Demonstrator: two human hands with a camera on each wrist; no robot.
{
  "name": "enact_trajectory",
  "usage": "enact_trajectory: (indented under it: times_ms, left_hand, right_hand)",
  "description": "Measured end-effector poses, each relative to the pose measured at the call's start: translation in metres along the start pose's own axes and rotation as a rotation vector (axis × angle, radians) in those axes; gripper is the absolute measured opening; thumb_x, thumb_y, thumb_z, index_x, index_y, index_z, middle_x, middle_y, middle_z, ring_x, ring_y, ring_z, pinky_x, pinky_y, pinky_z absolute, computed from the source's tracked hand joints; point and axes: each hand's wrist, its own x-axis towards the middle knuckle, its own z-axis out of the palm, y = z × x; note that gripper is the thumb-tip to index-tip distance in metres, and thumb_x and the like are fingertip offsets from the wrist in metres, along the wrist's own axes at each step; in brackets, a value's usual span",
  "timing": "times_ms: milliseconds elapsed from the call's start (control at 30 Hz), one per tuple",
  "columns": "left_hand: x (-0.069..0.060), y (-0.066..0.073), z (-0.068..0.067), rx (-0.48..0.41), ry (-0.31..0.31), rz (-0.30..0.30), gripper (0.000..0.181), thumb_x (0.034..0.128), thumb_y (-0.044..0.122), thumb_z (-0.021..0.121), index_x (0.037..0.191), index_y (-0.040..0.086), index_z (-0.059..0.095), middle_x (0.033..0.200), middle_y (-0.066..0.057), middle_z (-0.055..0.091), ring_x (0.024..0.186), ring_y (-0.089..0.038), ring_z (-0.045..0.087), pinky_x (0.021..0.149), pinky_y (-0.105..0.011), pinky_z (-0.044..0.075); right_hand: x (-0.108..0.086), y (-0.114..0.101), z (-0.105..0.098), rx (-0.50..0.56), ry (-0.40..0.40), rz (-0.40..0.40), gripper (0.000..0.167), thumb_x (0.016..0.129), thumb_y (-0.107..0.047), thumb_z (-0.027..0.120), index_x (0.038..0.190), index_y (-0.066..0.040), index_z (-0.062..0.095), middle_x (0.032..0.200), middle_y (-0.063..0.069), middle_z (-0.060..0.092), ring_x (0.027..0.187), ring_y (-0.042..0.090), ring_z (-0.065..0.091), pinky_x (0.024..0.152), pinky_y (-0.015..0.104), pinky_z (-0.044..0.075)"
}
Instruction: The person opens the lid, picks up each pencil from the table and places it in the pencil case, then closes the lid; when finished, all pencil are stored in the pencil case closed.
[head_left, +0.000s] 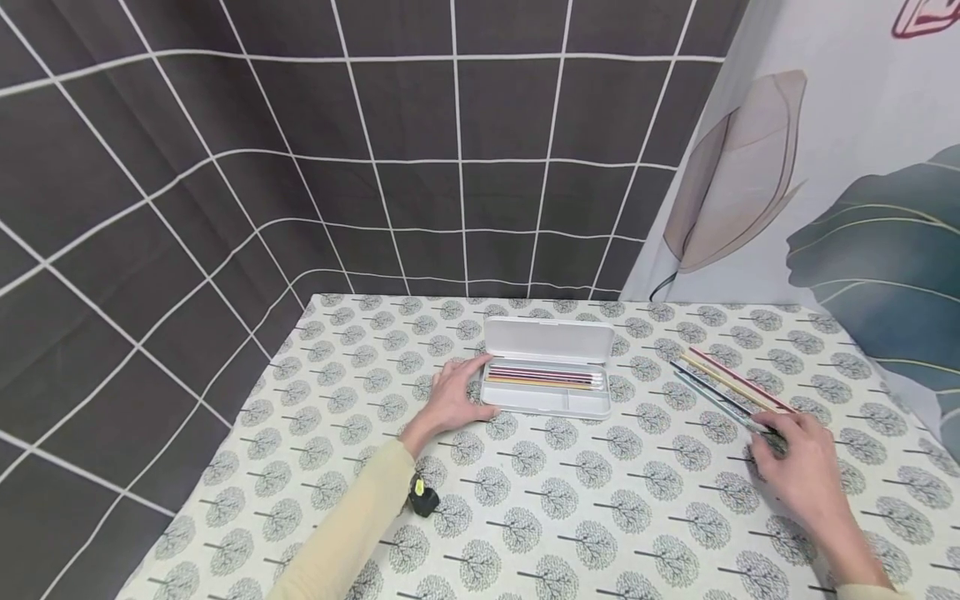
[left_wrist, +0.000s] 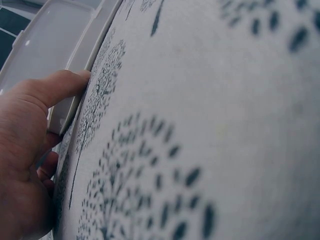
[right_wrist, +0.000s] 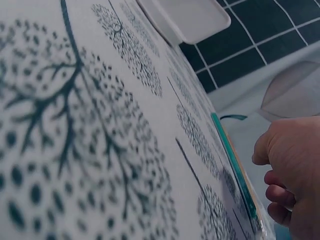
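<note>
A white pencil case [head_left: 551, 404] lies with its lid raised, and a row of several pencils [head_left: 543, 377] fills its back compartment. My left hand [head_left: 452, 396] holds the case by its left end, thumb at the front edge and index finger near the hinge side. In the left wrist view the thumb [left_wrist: 70, 82] touches the case wall. On the right, several loose pencils [head_left: 723, 379], red, yellow, dark and teal, lie fanned on the cloth. My right hand [head_left: 806, 458] is over their near ends, thumb and fingers apart. Its fingers hide those ends; contact is unclear.
A small black object with a yellow mark [head_left: 423, 497] sits beside the left sleeve. The tree-print tablecloth [head_left: 555, 500] covers the table. A dark grid curtain [head_left: 405, 108] hangs behind, with a leaf-print curtain [head_left: 840, 133] at the right.
</note>
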Motion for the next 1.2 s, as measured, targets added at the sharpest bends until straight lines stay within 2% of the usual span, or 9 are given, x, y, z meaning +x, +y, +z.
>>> enact_trajectory:
  times_ms: [167,500,767,1000,1200]
  left_hand:
    - [0.0,-0.001,0.001,-0.002,0.001,-0.001,0.099,0.0701,0.032,0.089,0.154,0.026,0.038,0.15,-0.002,0.047,0.123,-0.024,0.039,0.101,-0.046,0.032]
    - [0.0,-0.001,0.001,-0.009,0.0,-0.002,0.098,0.0704,0.031,0.089,0.154,0.026,0.039,0.151,-0.003,0.046,0.126,-0.025,0.039,0.102,-0.047,0.032]
    - [0.001,-0.002,0.001,-0.001,0.0,0.003,0.098,0.0703,0.033,0.089,0.154,0.025,0.039,0.152,-0.003,0.045,0.128,-0.026,0.038,0.104,-0.047,0.031]
    - [0.0,-0.002,0.002,0.005,0.001,0.003,0.098,0.0701,0.032,0.09,0.154,0.026,0.039,0.151,-0.002,0.046,0.125,-0.024,0.04,0.102,-0.045,0.032]
    - [0.001,-0.001,0.001,0.008,0.002,0.0,0.098,0.0701,0.033,0.089,0.154,0.026,0.039,0.152,-0.002,0.045,0.127,-0.025,0.039,0.103,-0.046,0.032]
  right_hand:
    - [-0.007,0.009,-0.005,-0.031,0.002,0.046,0.031,0.087,0.001,0.061,0.116,0.011,0.06,0.112,0.037,0.046,0.106,0.061,0.037,0.081,0.071,0.03]
    - [-0.015,0.017,-0.01,-0.068,0.0,0.11,0.033,0.086,0.0,0.062,0.118,0.01,0.06,0.112,0.037,0.046,0.108,0.058,0.037,0.084,0.068,0.03]
    - [-0.018,0.022,-0.011,-0.113,-0.005,0.123,0.031,0.084,0.0,0.063,0.113,0.011,0.06,0.097,0.032,0.052,0.1,0.051,0.041,0.08,0.061,0.031]
    - [-0.016,0.022,-0.01,-0.125,-0.027,0.157,0.032,0.085,0.001,0.063,0.114,0.014,0.058,0.1,0.036,0.053,0.104,0.052,0.04,0.083,0.064,0.032]
    - [-0.015,0.021,-0.01,-0.141,-0.035,0.157,0.031,0.085,0.003,0.063,0.113,0.016,0.057,0.097,0.035,0.055,0.101,0.049,0.042,0.08,0.062,0.034]
